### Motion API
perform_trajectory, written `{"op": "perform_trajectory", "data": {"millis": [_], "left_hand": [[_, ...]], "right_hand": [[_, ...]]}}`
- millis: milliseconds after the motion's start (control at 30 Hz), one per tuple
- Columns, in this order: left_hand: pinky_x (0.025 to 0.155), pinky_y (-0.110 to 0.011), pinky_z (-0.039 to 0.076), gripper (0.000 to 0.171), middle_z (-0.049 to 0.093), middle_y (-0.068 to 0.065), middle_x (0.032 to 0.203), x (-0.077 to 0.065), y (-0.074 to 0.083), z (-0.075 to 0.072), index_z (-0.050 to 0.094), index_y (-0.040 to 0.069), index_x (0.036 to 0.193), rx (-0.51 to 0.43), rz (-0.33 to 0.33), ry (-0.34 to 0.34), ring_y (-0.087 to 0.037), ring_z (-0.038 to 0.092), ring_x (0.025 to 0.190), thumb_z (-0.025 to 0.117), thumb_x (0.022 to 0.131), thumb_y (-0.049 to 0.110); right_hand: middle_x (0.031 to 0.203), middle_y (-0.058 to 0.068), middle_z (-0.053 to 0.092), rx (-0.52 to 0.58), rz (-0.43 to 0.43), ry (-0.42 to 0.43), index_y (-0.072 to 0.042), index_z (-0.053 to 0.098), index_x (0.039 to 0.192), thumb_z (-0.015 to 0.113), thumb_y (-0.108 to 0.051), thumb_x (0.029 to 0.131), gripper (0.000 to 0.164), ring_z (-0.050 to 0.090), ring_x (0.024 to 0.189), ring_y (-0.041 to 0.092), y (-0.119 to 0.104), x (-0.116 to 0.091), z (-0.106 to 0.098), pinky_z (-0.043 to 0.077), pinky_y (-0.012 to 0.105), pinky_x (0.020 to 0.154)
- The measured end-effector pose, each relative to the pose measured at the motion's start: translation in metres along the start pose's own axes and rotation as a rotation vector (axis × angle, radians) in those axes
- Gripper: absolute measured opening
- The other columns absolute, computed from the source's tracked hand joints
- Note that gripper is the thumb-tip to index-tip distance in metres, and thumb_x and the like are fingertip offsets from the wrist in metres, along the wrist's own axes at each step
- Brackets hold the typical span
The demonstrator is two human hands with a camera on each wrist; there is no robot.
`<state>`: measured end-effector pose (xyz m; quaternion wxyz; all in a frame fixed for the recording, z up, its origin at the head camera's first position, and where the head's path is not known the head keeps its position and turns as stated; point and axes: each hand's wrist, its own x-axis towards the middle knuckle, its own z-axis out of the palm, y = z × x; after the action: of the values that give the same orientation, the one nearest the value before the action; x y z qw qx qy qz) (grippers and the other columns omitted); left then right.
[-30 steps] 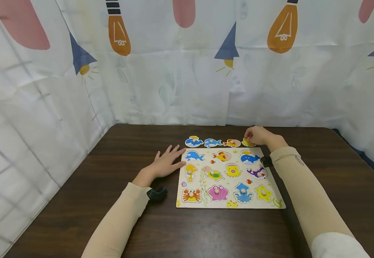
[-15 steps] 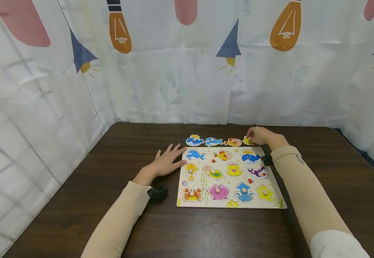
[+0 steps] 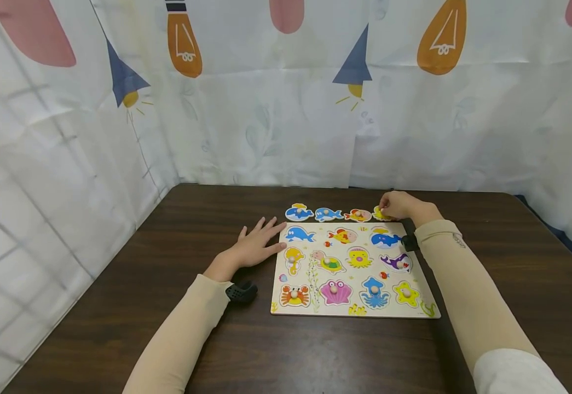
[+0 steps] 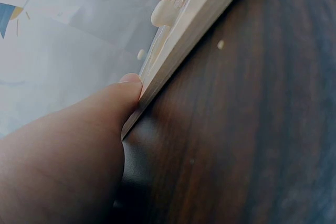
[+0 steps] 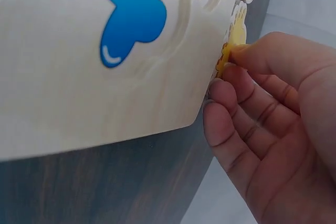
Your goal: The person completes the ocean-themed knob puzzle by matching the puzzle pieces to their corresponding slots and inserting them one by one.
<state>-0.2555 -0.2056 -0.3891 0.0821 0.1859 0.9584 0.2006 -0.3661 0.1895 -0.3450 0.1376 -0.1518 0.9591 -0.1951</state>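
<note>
A wooden peg puzzle board (image 3: 332, 311) with sea animals lies on the dark table. My left hand (image 3: 250, 249) rests with fingers spread at its left side, and in the left wrist view the thumb (image 4: 128, 85) touches the board's edge. Behind the board's far right corner, my right hand (image 3: 401, 206) pinches a yellow puzzle piece (image 5: 239, 27), partly hidden by the fingers. That piece stands at the end of a row with a blue whale piece with a yellow top (image 3: 299, 213), another blue whale piece (image 3: 328, 214) and a fish piece (image 3: 358, 215).
Knobbed pieces sit in the board, among them a crab (image 3: 294, 297), a pink shell (image 3: 335, 293) and a yellow starfish (image 3: 406, 295). The top-row pictures and the yellow octopus picture (image 3: 359, 258) show no knobs. A printed white curtain (image 3: 266, 148) hangs behind the table.
The head view has tilted slightly, so the scene sits a little higher in the frame. Both hands stay nearly in place, the right still pinching the yellow puzzle piece.
</note>
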Motion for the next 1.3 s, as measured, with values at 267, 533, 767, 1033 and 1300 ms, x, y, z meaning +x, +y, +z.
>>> {"op": "perform_trajectory", "data": {"millis": [267,533,767,1033,1300], "left_hand": [[0.116,-0.071,-0.003,0.072,0.011,-0.011,0.171,0.002,-0.001,0.0,0.023,0.023,0.166,-0.002,0.007,0.001,-0.036,0.0,0.156,0.047,0.106,0.054],[0.116,-0.071,-0.004,0.071,0.011,-0.01,0.171,0.001,0.0,-0.001,0.024,0.022,0.166,-0.005,0.009,0.003,-0.036,0.0,0.156,0.049,0.106,0.052],[0.116,-0.07,-0.004,0.071,0.011,-0.01,0.171,0.002,-0.001,0.001,0.024,0.023,0.166,-0.011,0.003,-0.003,-0.035,-0.001,0.157,0.048,0.106,0.053],[0.116,-0.07,-0.004,0.071,0.009,-0.008,0.171,0.002,-0.002,0.001,0.022,0.024,0.166,-0.005,0.001,-0.009,-0.034,-0.001,0.157,0.047,0.106,0.054],[0.116,-0.071,-0.004,0.072,0.01,-0.01,0.171,0.002,-0.003,0.001,0.023,0.023,0.166,-0.004,0.003,-0.004,-0.036,-0.001,0.156,0.048,0.106,0.054]], "right_hand": [[0.1,0.017,0.063,0.044,0.022,0.006,0.006,0.061,0.115,0.058,-0.008,0.102,0.019,0.058,0.085,0.028,0.005,0.001,-0.001,0.054,0.04,0.081],[0.097,0.017,0.063,0.08,0.012,0.025,0.007,0.061,0.113,0.06,-0.007,0.103,0.018,0.059,0.083,0.028,0.011,0.001,0.0,0.055,0.039,0.08],[0.092,0.016,0.061,0.029,-0.046,0.038,0.009,0.06,0.114,0.057,-0.006,0.105,0.017,0.057,0.078,0.026,0.013,-0.002,0.001,0.053,0.038,0.076],[0.096,0.016,0.062,0.008,-0.119,0.083,0.008,0.059,0.117,0.055,-0.007,0.107,0.019,0.056,0.083,0.028,0.016,-0.009,-0.005,0.051,0.042,0.079],[0.094,0.013,0.062,-0.008,-0.209,0.14,0.007,0.061,0.115,0.056,-0.009,0.107,0.018,0.056,0.084,0.028,0.013,-0.021,-0.011,0.05,0.044,0.079]]}}
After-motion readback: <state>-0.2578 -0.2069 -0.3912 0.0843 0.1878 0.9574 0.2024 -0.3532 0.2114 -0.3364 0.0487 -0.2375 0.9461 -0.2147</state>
